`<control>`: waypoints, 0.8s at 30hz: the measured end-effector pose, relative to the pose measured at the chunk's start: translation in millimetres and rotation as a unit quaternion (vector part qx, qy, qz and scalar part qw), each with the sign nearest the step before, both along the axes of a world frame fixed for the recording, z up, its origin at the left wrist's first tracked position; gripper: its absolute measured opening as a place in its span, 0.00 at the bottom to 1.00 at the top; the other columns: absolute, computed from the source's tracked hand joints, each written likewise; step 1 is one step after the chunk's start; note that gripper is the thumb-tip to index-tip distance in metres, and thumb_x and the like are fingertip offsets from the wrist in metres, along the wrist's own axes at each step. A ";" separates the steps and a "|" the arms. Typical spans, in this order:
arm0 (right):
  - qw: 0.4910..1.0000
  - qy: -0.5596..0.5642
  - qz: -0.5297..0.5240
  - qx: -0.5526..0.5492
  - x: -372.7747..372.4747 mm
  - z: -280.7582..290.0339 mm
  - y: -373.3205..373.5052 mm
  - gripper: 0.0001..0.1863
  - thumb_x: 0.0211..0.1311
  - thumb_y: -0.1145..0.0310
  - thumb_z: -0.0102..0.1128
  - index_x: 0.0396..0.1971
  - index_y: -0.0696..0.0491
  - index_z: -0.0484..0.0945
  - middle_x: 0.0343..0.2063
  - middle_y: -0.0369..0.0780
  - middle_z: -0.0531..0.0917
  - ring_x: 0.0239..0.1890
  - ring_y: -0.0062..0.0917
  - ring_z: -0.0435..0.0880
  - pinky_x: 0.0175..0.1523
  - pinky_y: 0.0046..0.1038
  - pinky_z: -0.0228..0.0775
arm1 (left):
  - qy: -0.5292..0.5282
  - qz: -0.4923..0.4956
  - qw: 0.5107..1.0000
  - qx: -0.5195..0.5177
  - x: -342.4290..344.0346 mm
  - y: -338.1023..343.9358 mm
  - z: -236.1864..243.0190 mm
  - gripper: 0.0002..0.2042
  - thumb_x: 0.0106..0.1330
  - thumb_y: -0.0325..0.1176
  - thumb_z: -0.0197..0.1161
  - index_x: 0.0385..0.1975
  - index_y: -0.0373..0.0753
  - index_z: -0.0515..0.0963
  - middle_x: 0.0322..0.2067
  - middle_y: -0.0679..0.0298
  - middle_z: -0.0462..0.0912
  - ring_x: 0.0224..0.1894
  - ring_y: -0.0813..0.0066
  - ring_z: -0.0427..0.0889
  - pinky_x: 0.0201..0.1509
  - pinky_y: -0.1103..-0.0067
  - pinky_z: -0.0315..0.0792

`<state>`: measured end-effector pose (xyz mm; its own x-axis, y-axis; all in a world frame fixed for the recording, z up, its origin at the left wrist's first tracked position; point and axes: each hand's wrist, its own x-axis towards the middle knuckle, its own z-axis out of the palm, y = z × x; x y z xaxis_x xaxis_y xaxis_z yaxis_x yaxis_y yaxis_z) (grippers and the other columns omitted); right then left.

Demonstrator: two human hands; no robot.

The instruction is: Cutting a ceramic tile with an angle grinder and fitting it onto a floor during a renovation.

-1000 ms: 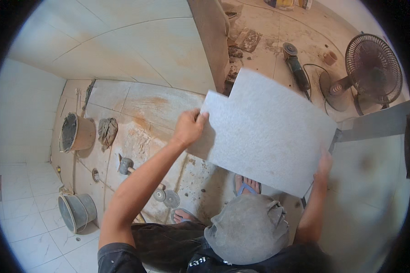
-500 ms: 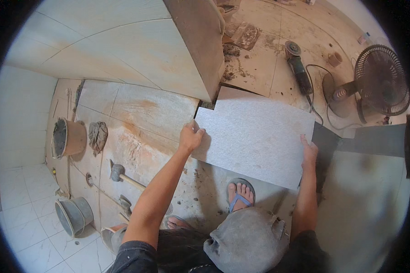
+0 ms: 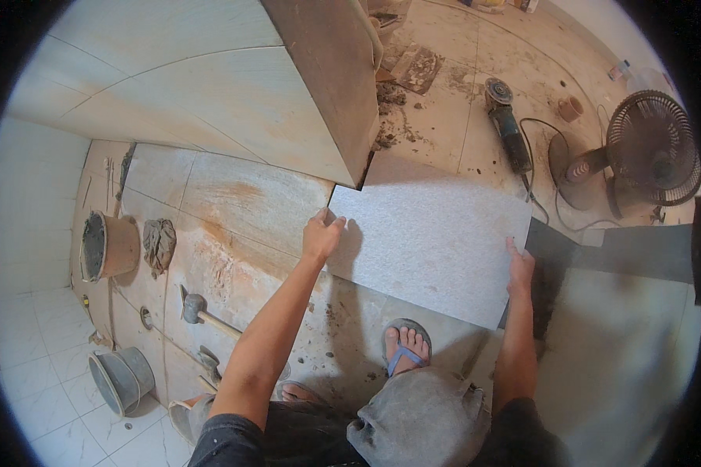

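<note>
A large light-grey floor tile [image 3: 432, 233] with a notch cut at its far left corner spans the space between my two hands. My left hand [image 3: 323, 235] grips its left edge, thumb on top, close to the seam with a laid tile [image 3: 249, 198]. Around the right edge, my right hand [image 3: 519, 268] is closed with the thumb over the face. The notch sits against the corner of the tiled wall block [image 3: 323, 93], with only a thin dark gap showing there. What lies under the tile is hidden.
An angle grinder [image 3: 508, 124] and a standing fan [image 3: 650, 148] with cords are at the far right. Mortar crumbs [image 3: 389, 109] lie beyond the wall corner. On the left are a mortar bucket [image 3: 109, 245], a grey bucket [image 3: 122, 379], a bunched rag [image 3: 159, 245] and a mallet [image 3: 195, 307].
The tile has moved toward the wall corner with both hands on it, and the dark gap along its notch and far edge has narrowed. The view has shifted slightly.
</note>
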<state>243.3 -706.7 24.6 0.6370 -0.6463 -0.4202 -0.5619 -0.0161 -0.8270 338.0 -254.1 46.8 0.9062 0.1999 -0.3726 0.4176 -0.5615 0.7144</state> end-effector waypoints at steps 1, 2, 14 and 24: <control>1.000 0.012 0.004 0.014 -0.5 -0.2 -3.3 0.26 0.65 0.59 0.69 0.53 0.66 0.80 0.51 0.44 0.84 0.53 0.29 0.81 0.61 0.31 0.68 | -0.002 0.005 1.000 0.001 0.4 -2.9 0.8 0.30 0.59 0.46 0.66 0.56 0.28 0.79 0.52 0.39 0.83 0.58 0.46 0.81 0.64 0.67 0.71; 1.000 0.012 0.005 0.012 -3.1 -0.8 -5.1 0.26 0.65 0.59 0.69 0.53 0.66 0.80 0.51 0.44 0.84 0.53 0.29 0.81 0.61 0.31 0.68 | -0.002 0.006 1.000 -0.001 0.5 -5.2 1.9 0.30 0.59 0.46 0.66 0.56 0.28 0.79 0.52 0.39 0.83 0.58 0.46 0.81 0.64 0.67 0.71; 1.000 0.007 -0.015 -0.009 -11.8 -0.6 4.7 0.24 0.67 0.61 0.67 0.53 0.66 0.80 0.51 0.44 0.85 0.51 0.30 0.82 0.60 0.32 0.70 | -0.022 -0.059 0.996 -0.069 -13.4 0.5 11.7 0.17 0.61 0.45 0.66 0.38 0.37 0.88 0.36 0.53 0.89 0.42 0.61 0.88 0.49 0.70 0.77; 0.997 -0.074 0.001 -0.019 7.1 3.9 -1.0 0.25 0.68 0.60 0.67 0.53 0.68 0.80 0.50 0.42 0.84 0.50 0.26 0.81 0.58 0.30 0.70 | 0.403 0.047 0.881 -0.242 -99.6 -29.7 25.2 0.24 0.70 0.50 0.61 0.38 0.28 0.83 0.32 0.56 0.89 0.26 0.68 0.87 0.33 0.77 0.80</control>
